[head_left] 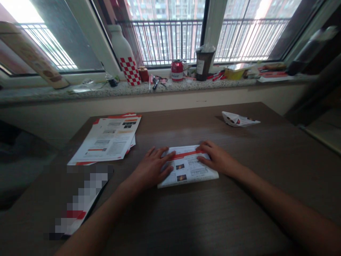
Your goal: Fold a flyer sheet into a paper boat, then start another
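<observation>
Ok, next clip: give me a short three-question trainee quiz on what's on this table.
1. True or false: the left hand and right hand both rest flat on the folded leaflet.
2. The stack of leaflets lies to which side of the left hand? A left; B right; C beneath it.
3. Fill in: the folded paper shape lies on the ____.
Key: 1 true; 2 A; 3 table.

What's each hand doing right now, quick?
Left hand: open, pressing flat on the folded leaflet.
Right hand: open, fingers flat on the same leaflet.
</observation>
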A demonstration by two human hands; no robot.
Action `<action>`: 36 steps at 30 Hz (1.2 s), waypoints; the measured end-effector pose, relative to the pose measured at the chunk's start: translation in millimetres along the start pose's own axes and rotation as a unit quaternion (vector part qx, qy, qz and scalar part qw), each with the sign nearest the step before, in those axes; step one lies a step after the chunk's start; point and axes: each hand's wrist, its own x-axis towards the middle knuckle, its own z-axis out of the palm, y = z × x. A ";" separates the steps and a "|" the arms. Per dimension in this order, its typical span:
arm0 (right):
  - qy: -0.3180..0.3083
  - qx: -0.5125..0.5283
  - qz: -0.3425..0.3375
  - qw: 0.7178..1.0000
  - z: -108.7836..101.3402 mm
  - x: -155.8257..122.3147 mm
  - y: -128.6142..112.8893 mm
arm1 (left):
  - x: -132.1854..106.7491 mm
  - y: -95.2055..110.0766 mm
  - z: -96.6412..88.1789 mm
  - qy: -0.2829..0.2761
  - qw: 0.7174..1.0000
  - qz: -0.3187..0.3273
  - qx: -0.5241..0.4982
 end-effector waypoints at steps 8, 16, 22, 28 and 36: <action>0.047 -0.060 0.016 0.997 8.7 5.0 -2.8 | 4.1 6.4 5.8 0.045 0.999 -0.027 0.013; 0.024 -0.040 -0.018 0.999 3.9 -0.2 -1.3 | -2.8 7.9 3.5 0.041 0.998 -0.035 -0.041; 0.020 -0.044 -0.009 0.999 3.5 -1.3 -1.6 | -0.8 8.4 5.7 0.061 0.996 -0.044 -0.057; 0.025 -0.043 -0.006 0.999 6.3 2.2 2.3 | 8.0 3.6 13.5 0.082 0.993 -0.063 -0.052; 0.033 -0.057 -0.011 0.998 7.4 6.9 4.0 | 14.3 2.6 13.1 0.097 0.991 -0.069 -0.055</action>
